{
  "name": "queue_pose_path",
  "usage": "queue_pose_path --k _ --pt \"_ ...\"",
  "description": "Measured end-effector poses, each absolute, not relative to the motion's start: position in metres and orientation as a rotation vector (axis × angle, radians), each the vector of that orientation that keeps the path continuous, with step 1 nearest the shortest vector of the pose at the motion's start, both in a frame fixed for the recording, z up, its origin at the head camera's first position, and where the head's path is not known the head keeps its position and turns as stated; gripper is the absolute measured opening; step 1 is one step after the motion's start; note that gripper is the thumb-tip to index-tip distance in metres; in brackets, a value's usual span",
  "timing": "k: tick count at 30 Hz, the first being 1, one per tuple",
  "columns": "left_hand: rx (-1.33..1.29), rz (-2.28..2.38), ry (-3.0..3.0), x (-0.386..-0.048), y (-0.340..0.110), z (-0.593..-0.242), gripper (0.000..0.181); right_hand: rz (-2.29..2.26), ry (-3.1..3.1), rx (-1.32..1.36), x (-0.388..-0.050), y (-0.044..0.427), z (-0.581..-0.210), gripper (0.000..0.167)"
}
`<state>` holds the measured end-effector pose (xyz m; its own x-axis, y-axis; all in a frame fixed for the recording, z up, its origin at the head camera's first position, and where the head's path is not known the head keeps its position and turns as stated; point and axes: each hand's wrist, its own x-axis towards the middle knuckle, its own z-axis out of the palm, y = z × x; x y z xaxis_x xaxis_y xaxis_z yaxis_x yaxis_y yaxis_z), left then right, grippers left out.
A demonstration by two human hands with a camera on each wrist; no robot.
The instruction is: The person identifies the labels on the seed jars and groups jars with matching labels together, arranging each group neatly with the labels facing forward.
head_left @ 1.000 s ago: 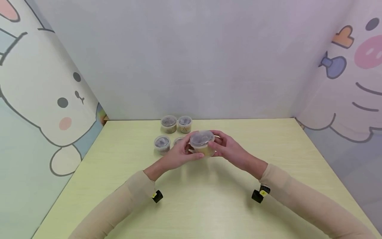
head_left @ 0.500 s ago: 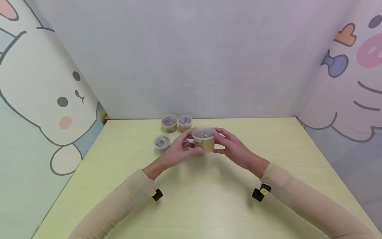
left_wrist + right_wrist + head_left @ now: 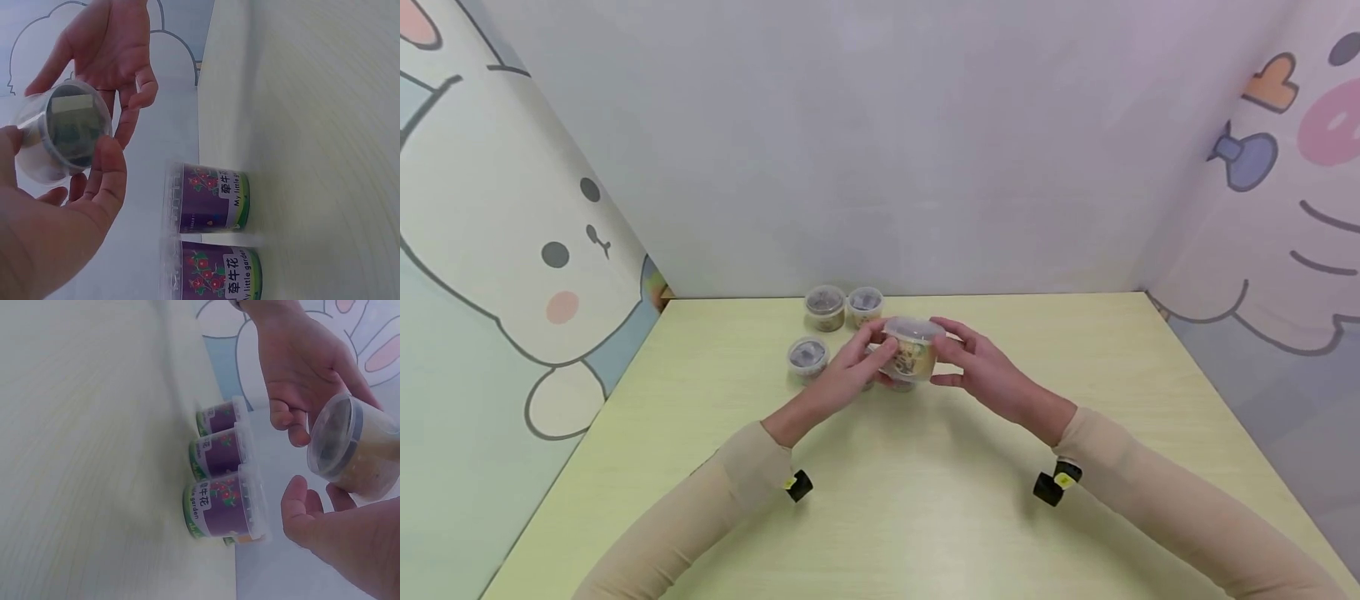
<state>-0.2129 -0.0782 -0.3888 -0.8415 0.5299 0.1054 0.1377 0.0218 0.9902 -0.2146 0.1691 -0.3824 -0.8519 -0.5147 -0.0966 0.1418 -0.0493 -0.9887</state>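
Note:
A small round plastic tub with a clear lid and a yellowish printed side is held above the table by both hands. My left hand grips it from the left, its thumb lying across the printed side. On the right, my right hand has thumb and fingers at the lid's edge. In the left wrist view, something dark and a pale rectangle show through the lid of the tub. The right wrist view shows brownish contents inside the tub.
Similar lidded tubs stand on the pale wood-grain table beyond and left of the hands; some are partly covered by them. Purple "My little garden" labels show on tubs in the left wrist view. A grey-white wall rises behind.
The tub has turned between the hands: first its lid tilted towards the head camera, then a plain yellowish side showed, now a printed side. My left thumb has moved up across it.

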Motion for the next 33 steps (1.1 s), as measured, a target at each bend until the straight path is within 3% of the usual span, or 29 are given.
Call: queue_pose_path --k 7,33 --pt "0.687 1.869 2.010 -0.2133 -0.0818 -0.3886 0.050 -1.965 1.792 -0.413 -0.2175 0.1692 -0.3830 0.062" --pt "0.586 1.776 2.109 -0.2160 -0.0814 -0.3861 0.054 -1.958 1.758 -0.470 -0.2179 0.1745 -0.3845 0.066"
